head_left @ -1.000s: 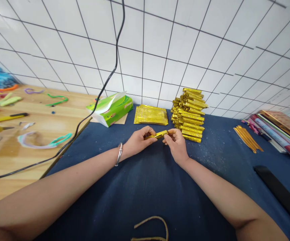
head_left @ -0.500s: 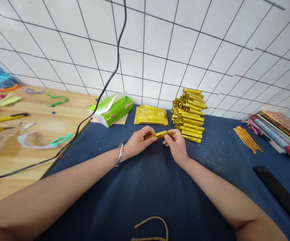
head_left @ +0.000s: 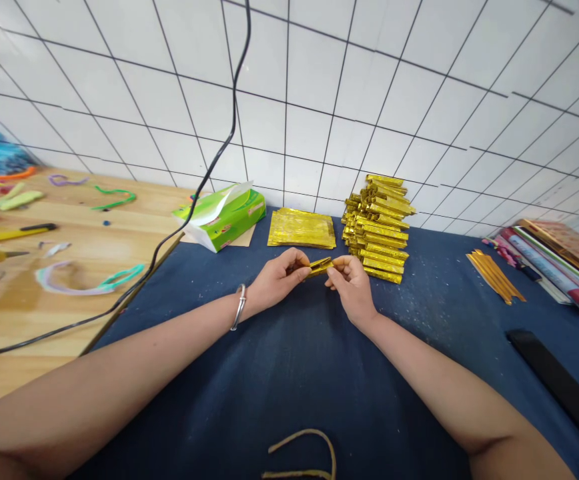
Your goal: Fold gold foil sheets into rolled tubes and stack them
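Observation:
A small folded strip of gold foil paper (head_left: 321, 265) is held between both hands above the dark blue table covering. My left hand (head_left: 284, 273), with a silver bangle at the wrist, pinches its left end between thumb and fingers. At the other end, my right hand (head_left: 351, 283) grips the strip by the fingertips. Parts of the strip are hidden by the fingers. Just behind the hands lies a flat stack of gold foil sheets (head_left: 301, 229). Close behind my right hand rises a pile of folded gold foil strips (head_left: 379, 230).
A green tissue pack (head_left: 229, 217) sits at the back left. A black cable (head_left: 209, 173) hangs across the left side. Orange-gold strips (head_left: 494, 277), a stack of books (head_left: 559, 270) and a black long object (head_left: 559, 387) lie right. A tan curved cord (head_left: 319, 440) is near the front edge.
The gold foil strip has turned slightly and its fold gapes a little more between the fingers. My left fingers have shifted slightly on it; both hands keep hold.

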Available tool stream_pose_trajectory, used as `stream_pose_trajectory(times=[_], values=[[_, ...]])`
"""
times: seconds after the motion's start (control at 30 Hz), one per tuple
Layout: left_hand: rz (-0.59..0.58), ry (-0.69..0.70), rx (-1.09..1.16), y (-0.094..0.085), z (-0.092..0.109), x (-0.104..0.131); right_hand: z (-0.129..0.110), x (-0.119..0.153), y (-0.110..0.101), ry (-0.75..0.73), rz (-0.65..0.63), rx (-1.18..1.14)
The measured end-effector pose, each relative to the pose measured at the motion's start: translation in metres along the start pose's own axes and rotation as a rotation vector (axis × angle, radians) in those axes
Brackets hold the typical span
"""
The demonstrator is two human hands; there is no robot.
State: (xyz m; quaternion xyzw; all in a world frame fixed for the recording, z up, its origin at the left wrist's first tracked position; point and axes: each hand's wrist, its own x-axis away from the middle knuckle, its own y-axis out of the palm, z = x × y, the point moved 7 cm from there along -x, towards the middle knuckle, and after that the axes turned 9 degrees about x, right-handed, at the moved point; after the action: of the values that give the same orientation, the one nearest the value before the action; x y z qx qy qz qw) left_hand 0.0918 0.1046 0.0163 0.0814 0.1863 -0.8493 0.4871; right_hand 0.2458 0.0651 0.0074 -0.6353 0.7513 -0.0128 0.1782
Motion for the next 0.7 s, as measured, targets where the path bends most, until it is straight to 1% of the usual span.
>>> stream_pose_trajectory(times=[0.3,0.7], values=[[-0.002,-0.009,-0.003,0.0004,0.0007,-0.0009,-0.0001,0.0002,0.0002,0.019,0.012,0.005],[0.016,-0.003,-0.033,-0.0017,0.0025,-0.0005,-0.0044,0.0000,0.0004,-0.032,-0.010,-0.001]])
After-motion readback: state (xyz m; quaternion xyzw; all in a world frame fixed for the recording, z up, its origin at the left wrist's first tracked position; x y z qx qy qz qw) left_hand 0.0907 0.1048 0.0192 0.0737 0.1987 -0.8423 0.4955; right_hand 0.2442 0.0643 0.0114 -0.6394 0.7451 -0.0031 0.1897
